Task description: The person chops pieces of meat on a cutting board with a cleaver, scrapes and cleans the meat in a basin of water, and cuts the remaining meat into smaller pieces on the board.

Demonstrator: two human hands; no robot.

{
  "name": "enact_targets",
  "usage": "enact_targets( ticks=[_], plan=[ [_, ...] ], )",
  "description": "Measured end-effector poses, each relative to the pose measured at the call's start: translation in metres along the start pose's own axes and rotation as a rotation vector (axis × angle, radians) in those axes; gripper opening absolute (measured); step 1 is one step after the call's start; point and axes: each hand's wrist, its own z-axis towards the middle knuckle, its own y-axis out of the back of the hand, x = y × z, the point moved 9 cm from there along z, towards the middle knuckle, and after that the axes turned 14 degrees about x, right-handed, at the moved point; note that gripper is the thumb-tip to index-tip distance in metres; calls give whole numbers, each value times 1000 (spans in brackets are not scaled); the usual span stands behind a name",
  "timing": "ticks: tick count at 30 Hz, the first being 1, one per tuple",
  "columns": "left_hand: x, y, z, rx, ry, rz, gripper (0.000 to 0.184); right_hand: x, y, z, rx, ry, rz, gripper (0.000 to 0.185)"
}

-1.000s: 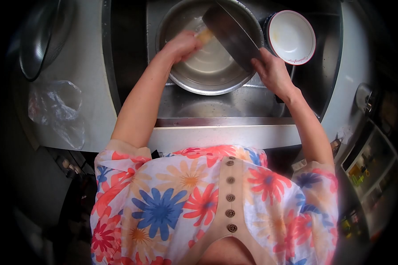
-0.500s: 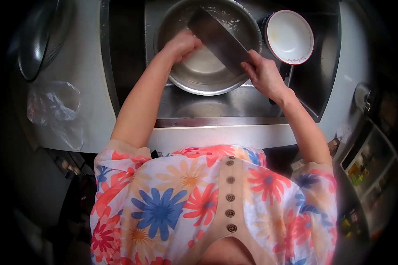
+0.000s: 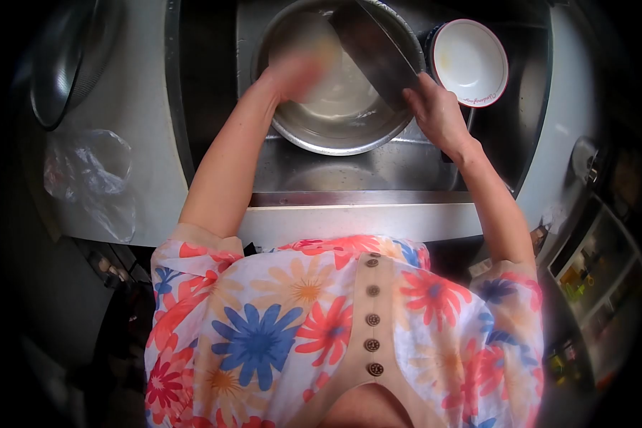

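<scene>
A large metal basin (image 3: 321, 146) with water in it stands in the sink. Over its left side is my left hand (image 3: 296, 76), smeared by motion. A pale yellowish blur shows at its fingertips, too unclear to name. My right hand (image 3: 439, 118) grips the near end of a cleaver (image 3: 376, 53), whose broad dark blade slants up and left across the basin's right side. The fingers close around that end, so the handle is hidden. The blade and my left hand are apart.
A white bowl with a red rim (image 3: 471, 60) stands right of the basin in the steel sink (image 3: 321, 175). On the left counter lie a mesh strainer (image 3: 57, 68) and a clear plastic bag (image 3: 96, 171). The counter edge (image 3: 357, 221) runs before my body.
The cleaver and my right hand have shifted right and slightly down, away from my left hand. My left hand has become blurred, with a yellowish smear now at its fingers.
</scene>
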Motion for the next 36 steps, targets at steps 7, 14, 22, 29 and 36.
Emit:
enact_targets(
  ticks=[7, 14, 22, 29, 36],
  plan=[
    [13, 11, 14, 162, 28, -26, 22, -20, -17, 13, 47, -48, -49, 20],
    [18, 15, 22, 108, 25, 51, 20, -22, -14, 13, -16, -2, -72, 20],
    [22, 14, 27, 219, 39, -14, 19, -7, -31, 6, 95, 17, 60, 21],
    [21, 14, 19, 184, 42, -93, 18, -12, -10, 5, 27, -53, -5, 20],
    [20, 14, 22, 205, 37, -81, 10, -6, -25, 8, 69, -16, 17, 21]
  ],
)
